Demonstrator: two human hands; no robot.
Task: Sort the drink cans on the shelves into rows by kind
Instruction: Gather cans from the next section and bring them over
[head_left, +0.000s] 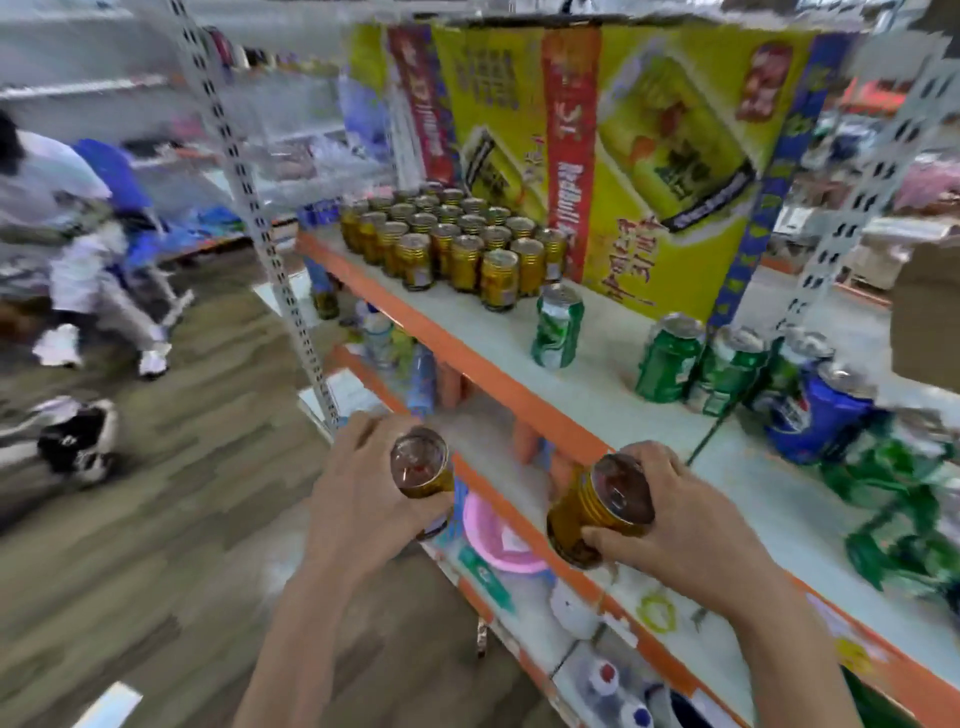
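Sorting is looking partly done, judging by the shelf (519, 364): gold cans (452, 244) are standing upright in tidy rows at its far left end, beside a big yellow carton (649, 171), while one green can (557, 326) is standing alone nearer the middle and more green cans (701, 364) are mixing with a blue can (815, 415) in a loose cluster to the right, some blurred and leaning. The left hand (363, 488) is gripping one gold can (422, 462) and the right hand (675, 525) is wrapping round another gold can (597, 512), both held out in front of the shelf edge, not yet set down. These two probably belong with the gold rows; the green and blue ones are waiting to be lined up
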